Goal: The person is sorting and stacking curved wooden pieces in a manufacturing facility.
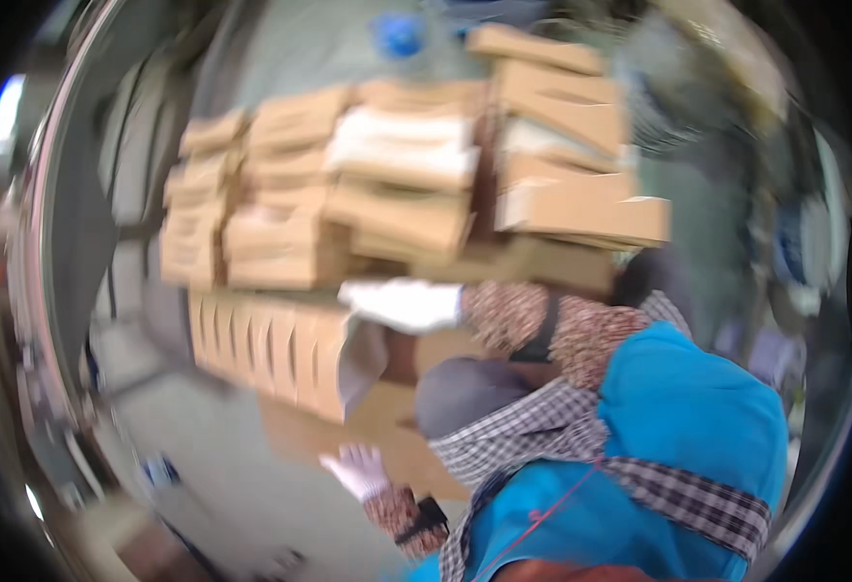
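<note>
My left hand (358, 472), in a pale glove, is over the floor beside a flat brown cardboard sheet (300, 422). Its fingers are spread and nothing is in them. My right hand (402, 303), in a white glove, reaches to the near end of a row of nested folded cardboard pieces (266, 339) with curved slots. Motion blurs its fingers, so I cannot tell whether they grip that row or only rest against it. The row's near end shows a pale inner face. Just beyond my right hand stand stacks of folded cardboard (285, 238).
More cardboard stacks (581, 204) stand farther right, some with white pieces among them. A blue object (399, 35) lies on the floor behind the stacks. A long rail-like edge (48, 194) runs along the left. My knee (470, 393) is close to the cardboard sheet.
</note>
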A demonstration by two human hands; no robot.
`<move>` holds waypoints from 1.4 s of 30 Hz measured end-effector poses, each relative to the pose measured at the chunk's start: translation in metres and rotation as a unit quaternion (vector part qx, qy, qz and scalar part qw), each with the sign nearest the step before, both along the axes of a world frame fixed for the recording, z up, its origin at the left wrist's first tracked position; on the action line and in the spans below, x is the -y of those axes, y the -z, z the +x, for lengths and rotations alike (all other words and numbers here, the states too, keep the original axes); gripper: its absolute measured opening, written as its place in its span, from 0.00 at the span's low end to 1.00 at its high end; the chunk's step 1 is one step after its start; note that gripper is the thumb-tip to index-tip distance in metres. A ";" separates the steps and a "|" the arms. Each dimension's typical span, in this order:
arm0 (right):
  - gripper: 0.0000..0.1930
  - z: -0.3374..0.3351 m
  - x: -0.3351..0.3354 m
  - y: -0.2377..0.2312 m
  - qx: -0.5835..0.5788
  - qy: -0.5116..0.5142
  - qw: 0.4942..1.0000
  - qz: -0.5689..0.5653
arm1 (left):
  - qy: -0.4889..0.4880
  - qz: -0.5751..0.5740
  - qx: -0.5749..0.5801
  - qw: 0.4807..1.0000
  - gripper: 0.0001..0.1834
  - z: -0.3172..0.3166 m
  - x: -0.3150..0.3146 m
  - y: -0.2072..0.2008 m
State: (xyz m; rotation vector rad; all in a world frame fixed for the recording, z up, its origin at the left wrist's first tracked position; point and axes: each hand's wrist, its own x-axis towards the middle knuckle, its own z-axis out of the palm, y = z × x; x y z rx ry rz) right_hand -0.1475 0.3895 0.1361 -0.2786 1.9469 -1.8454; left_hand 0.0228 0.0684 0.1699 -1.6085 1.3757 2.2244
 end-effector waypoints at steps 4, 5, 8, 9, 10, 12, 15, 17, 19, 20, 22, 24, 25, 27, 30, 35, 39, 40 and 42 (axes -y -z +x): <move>0.33 0.048 -0.078 -0.110 0.249 -0.062 0.961 -0.105 | 0.107 0.052 0.058 0.991 0.55 0.008 -0.035 -0.083; 0.31 0.056 -0.079 -0.082 0.084 -0.089 0.992 -0.037 | 0.162 0.009 0.079 0.984 0.54 -0.012 -0.063 -0.105; 0.31 0.096 -0.129 -0.162 0.087 -0.134 0.987 -0.006 | 0.313 0.121 -0.022 0.942 0.51 -0.066 -0.099 -0.133; 0.32 0.118 -0.154 -0.172 0.090 -0.109 0.989 0.035 | 0.407 0.279 -0.121 0.861 0.48 -0.105 -0.117 -0.128; 0.33 0.138 -0.168 -0.170 0.095 -0.095 0.989 0.054 | 0.471 0.419 -0.214 0.747 0.45 -0.136 -0.128 -0.131; 0.34 0.189 -0.233 -0.215 0.107 -0.019 0.987 0.115 | 0.495 0.300 -0.186 0.794 0.40 -0.154 -0.227 -0.198; 0.34 0.269 -0.302 -0.244 0.196 0.119 0.967 0.107 | 0.494 -0.001 -0.116 0.862 0.38 -0.144 -0.411 -0.317; 0.34 0.329 -0.350 -0.291 0.305 0.246 0.919 0.043 | 0.625 0.090 -0.151 0.761 0.37 -0.141 -0.493 -0.344; 0.27 0.378 -0.378 -0.334 0.280 0.329 0.900 0.063 | 0.641 0.103 -0.168 0.742 0.35 -0.107 -0.552 -0.379; 0.23 0.397 -0.396 -0.361 0.257 0.342 0.899 0.097 | 0.666 0.110 -0.181 0.715 0.35 -0.093 -0.581 -0.384; 0.25 0.435 -0.419 -0.374 0.292 0.454 0.841 0.031 | 0.723 0.096 -0.192 0.657 0.34 -0.066 -0.650 -0.394; 0.25 0.467 -0.437 -0.388 0.259 0.528 0.808 0.036 | 0.764 0.096 -0.181 0.612 0.34 -0.036 -0.704 -0.388; 0.25 0.477 -0.439 -0.393 0.232 0.592 0.771 0.035 | 0.782 0.114 -0.172 0.588 0.34 -0.027 -0.724 -0.383; 0.26 0.494 -0.450 -0.400 0.231 0.651 0.723 0.007 | 0.812 0.103 -0.177 0.546 0.33 0.002 -0.768 -0.396; 0.26 0.522 -0.467 -0.427 0.221 0.686 0.693 -0.013 | 0.840 0.099 -0.215 0.488 0.28 0.031 -0.840 -0.415; 0.26 0.552 -0.521 -0.452 0.177 0.730 0.660 0.019 | 0.823 0.018 -0.416 0.385 0.27 0.052 -0.984 -0.442; 0.24 0.555 -0.584 -0.449 0.168 0.737 0.655 0.014 | 0.781 -0.072 -0.564 0.259 0.27 0.063 -1.090 -0.459; 0.21 0.554 -0.604 -0.447 0.163 0.741 0.652 0.015 | 0.789 -0.096 -0.559 0.236 0.27 0.067 -1.123 -0.460; 0.20 0.544 -0.646 -0.436 0.167 0.735 0.657 0.003 | 0.797 -0.117 -0.553 0.210 0.27 0.069 -1.176 -0.454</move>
